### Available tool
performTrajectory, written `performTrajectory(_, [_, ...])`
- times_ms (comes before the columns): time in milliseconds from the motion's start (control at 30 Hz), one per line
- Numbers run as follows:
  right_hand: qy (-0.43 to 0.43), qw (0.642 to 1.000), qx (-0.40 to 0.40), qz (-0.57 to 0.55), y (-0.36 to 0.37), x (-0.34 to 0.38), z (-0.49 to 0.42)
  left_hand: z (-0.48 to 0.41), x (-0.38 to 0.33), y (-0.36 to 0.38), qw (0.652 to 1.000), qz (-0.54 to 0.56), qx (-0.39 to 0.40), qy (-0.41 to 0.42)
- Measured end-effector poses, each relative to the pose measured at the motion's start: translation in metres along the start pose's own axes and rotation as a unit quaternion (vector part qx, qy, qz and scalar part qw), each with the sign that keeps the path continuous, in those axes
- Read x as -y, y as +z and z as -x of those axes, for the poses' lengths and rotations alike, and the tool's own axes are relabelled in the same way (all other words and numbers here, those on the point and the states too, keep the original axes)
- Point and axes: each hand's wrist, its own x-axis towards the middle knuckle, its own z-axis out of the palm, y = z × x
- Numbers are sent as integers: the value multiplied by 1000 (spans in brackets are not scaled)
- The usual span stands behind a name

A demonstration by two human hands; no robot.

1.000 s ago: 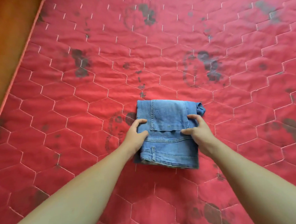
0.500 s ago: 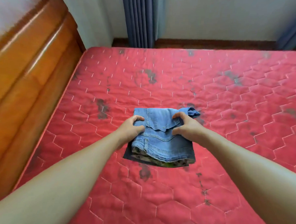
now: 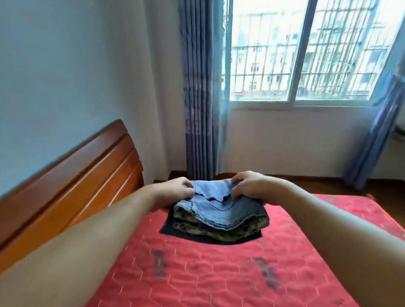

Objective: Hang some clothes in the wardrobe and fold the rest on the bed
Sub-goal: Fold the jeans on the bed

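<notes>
Left hand (image 3: 175,191) and right hand (image 3: 251,186) pinch folded jeans (image 3: 223,211) atop one camouflage garment (image 3: 226,233) and one black garment (image 3: 169,228).

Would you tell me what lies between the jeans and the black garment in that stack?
A folded camouflage garment, beneath the jeans, in the head view.

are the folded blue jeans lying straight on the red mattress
No, the folded blue denim jeans sit on a folded camouflage garment and a flat black garment, which lies on the red quilted mattress.

Bare left hand (image 3: 175,190) and right hand (image 3: 253,186), bare forearms (image 3: 96,241)
</notes>
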Motion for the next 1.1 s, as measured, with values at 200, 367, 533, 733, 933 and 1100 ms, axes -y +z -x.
performTrajectory(200, [-33,998,17,-44,-57,66,69,73,-79,-69,999,-7,53,5])
performTrajectory(367, [-51,999,0,13,-99,93,117,120,-127,-78,1000,10,12,23])
performTrajectory(533, [-82,996,6,25,-121,102,150,160,-151,-75,999,14,-42,6])
performTrajectory(733, [-147,986,53,58,-114,123,162,217,-139,-75,991,32,-120,-49])
performTrajectory(933, [-228,960,150,65,-57,174,177,313,-102,-83,972,60,-195,-114])
performTrajectory(1100, [-337,909,218,114,24,241,227,441,-63,-86,936,87,-278,-196])
